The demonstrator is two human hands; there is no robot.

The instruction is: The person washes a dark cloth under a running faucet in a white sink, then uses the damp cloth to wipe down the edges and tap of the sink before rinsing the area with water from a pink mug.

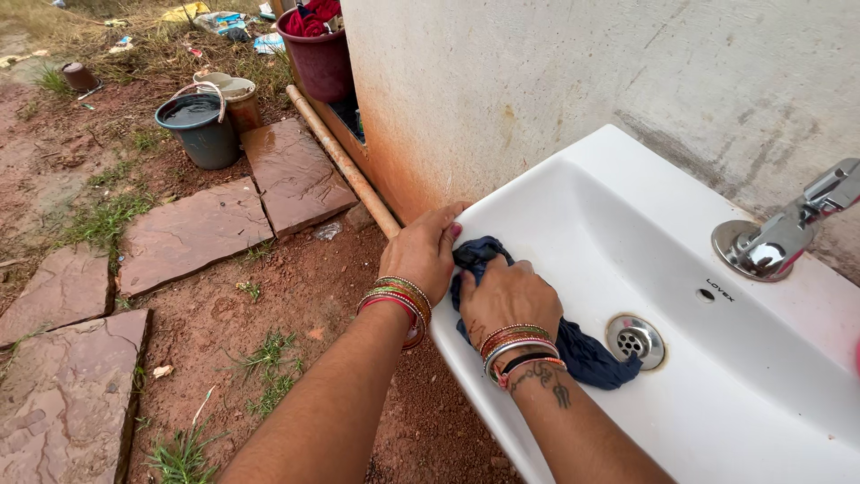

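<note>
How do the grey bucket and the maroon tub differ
The grey bucket stands on open ground beside the stone slabs; the maroon tub sits against the wall. The bucket holds what looks like water; the tub holds red cloth. The bucket has a pale handle lying over its rim; no handle shows on the tub. Both are round, upright and open-topped.

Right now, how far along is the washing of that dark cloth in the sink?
Done: the dark blue cloth already lies in the white sink, one end by the drain. In hand: the left hand and right hand press it against the sink's rim. Left: no water runs from the tap, and no suds show.
</note>
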